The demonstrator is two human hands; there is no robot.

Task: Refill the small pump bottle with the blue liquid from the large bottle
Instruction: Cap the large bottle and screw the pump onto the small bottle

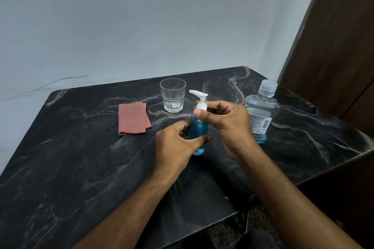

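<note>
Two bare forearms entering from near edge of dark marble worktop, converging at mid-surface. Left hand gripping lower body of small pump bottle, thumb across front, fingers wrapped behind. Right hand pinching white pump collar at bottle neck, thumb in front, fingers curled round the far side. Bottle upright, base on or just above worktop; cannot tell which. Blue liquid filling most of the clear body. Pump nozzle pointing left, toward far left corner. Large bottle standing near right edge, just beyond right hand, clear cap on; mostly empty, thin blue layer at bottom, white label facing front. Clear glass tumbler upright toward far edge, behind and left of pump bottle, apart from it. Folded reddish-pink cloth flat to left of tumbler, near but not touching.
</note>
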